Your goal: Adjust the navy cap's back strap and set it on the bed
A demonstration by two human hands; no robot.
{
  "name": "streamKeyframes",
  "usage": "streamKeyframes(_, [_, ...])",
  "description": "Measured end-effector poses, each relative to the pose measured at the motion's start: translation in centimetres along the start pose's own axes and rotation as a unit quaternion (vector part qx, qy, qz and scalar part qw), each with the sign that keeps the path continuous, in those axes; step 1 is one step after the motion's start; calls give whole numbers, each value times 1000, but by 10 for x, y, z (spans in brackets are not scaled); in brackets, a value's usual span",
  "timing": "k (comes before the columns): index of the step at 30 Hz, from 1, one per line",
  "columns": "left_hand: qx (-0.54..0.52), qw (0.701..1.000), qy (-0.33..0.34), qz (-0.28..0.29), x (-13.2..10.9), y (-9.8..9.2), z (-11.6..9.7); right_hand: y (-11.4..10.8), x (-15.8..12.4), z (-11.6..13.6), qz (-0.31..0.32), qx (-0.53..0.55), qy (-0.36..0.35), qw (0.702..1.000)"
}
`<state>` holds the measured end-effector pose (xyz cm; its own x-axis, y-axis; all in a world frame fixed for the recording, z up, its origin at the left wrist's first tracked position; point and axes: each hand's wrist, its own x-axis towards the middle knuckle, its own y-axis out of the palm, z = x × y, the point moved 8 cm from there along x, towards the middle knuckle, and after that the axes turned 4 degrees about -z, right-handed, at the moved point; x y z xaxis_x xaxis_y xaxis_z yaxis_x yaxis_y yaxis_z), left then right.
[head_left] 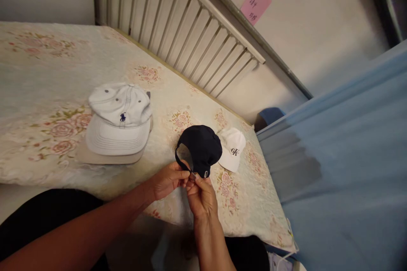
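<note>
A dark navy baseball cap [203, 146] is held up over the near edge of the table, its back opening turned to the left. My left hand [168, 181] pinches the cap's back strap from the left side. Close beside it, my right hand [202, 194] grips the same strap near its small metal buckle [193, 175]. The fingertips of both hands almost meet at the buckle, and they partly hide it. Just behind the dark cap, to its right, a white cap [233, 148] with black letters lies on the cloth.
To the left, a white cap [122, 114] with a navy horse-rider logo rests on a beige brim [111, 159]. A flowered cloth [165, 93] covers the table. A white radiator [178, 25] runs along the back; a blue curtain [343, 156] hangs at the right.
</note>
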<state>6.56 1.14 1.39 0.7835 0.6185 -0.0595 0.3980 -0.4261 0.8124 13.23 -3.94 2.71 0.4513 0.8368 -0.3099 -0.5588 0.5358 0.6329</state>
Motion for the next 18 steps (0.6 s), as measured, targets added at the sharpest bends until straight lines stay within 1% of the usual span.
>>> streamKeyframes(3, [-37,999,-15,-2,1,-2,2,3,0,2,28,-19,-4,999])
streamKeyframes(6, [-42,999,-25,3,2,-3,5,5,-1,2,45,-26,-1,999])
streamKeyframes(11, [-19,999,-14,-28,5,-10,8,2,0,1,9,-6,5,1000])
streamKeyframes(18, [29,999,-6,-26,3,-7,9,0,-1,-1,-19,-9,2,1000])
